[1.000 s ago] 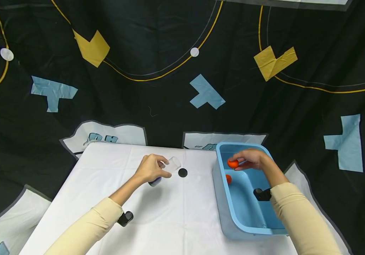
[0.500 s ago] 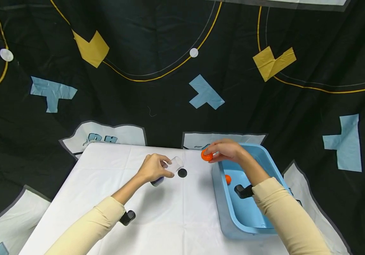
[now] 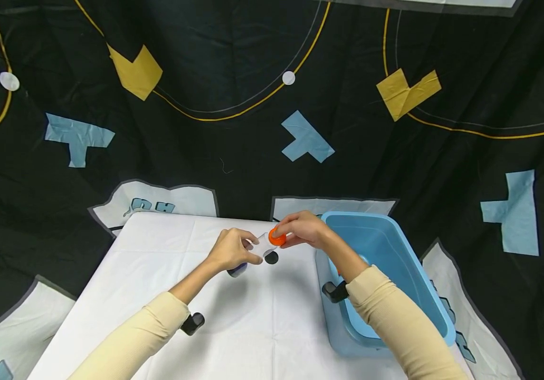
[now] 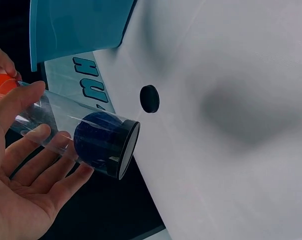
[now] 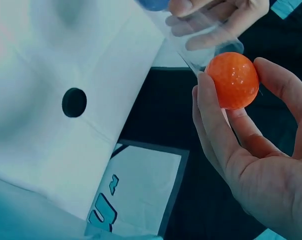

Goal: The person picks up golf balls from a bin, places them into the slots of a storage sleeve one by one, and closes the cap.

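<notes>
My left hand grips a clear tube, held tilted above the table. A dark blue ball sits inside at its lower end, against a black end cap. Between the fingertips of my right hand is a glossy orange ball, right at the tube's open upper mouth. On the white table below lies a loose black round cap.
A light blue bin stands on the table at the right, under my right forearm. Inside it, a sliver of another orange ball shows beside the arm. A black cloth with taped shapes hangs behind the white table.
My right hand has carried the orange ball out of the bin and leftward to the tube's mouth. My left hand has shifted slightly right with the tube.
</notes>
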Available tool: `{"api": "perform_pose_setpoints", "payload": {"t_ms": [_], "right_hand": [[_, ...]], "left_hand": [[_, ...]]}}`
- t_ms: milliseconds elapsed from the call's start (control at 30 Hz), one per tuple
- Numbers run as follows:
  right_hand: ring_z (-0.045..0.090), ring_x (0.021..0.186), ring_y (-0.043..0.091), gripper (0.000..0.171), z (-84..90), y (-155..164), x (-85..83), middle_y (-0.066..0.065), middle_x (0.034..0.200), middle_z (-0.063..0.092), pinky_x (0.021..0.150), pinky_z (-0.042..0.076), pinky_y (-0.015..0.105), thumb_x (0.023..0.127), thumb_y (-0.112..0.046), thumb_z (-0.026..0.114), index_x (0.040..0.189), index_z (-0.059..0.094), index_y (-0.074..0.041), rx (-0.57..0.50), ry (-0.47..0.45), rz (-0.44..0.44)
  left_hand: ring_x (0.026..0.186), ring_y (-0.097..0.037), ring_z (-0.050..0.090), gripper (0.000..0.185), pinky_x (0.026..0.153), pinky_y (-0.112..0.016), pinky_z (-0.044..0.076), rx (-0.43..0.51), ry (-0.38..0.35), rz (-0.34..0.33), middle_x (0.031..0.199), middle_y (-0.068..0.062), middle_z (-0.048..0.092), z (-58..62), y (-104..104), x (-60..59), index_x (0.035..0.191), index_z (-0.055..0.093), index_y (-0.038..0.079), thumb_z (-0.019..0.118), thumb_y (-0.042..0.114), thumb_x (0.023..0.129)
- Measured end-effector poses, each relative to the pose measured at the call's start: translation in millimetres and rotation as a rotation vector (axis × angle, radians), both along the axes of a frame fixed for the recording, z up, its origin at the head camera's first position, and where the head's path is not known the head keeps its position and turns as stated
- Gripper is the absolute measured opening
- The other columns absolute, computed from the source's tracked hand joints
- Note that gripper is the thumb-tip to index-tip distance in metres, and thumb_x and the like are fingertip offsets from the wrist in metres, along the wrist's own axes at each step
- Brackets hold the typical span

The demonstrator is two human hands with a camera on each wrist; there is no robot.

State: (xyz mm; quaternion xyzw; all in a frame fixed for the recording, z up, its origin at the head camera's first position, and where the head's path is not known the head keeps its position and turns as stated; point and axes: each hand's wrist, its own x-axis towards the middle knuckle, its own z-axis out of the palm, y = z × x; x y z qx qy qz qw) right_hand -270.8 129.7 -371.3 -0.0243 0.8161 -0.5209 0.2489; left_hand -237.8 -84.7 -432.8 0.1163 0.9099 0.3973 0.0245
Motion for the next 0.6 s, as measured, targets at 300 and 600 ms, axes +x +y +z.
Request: {"api": "perform_pose_setpoints", "payload": {"t_ms": [300,600], "right_hand": [[0.074,0.091,0.028,0.029,-6.4,-10.2,1.8,0.017,0.115,0.069,0.089,0.060,0.042,0.088,-0.015,0.075,0.112,0.072,0.001,0.012,0.009,-0.008],[0.073,0.092,0.027,0.031,-11.4,-13.3,4.1,0.017,0.115,0.071,0.093,0.058,0.042,0.089,-0.015,0.075,0.115,0.069,0.001,0.015,0.027,-0.016]], "left_hand": [[0.084,-0.016,0.072,0.034,0.073,-0.032,0.056,-0.010,0.019,0.017,0.087,-0.004,0.078,0.8,-0.9,0.5,0.095,0.080,0.016,0.094,0.025,0.065],[0.085,-0.017,0.073,0.034,0.074,-0.033,0.056,-0.017,0.029,0.013,0.090,-0.008,0.079,0.2,-1.9,0.2,0.096,0.080,0.015,0.093,0.026,0.066]]}}
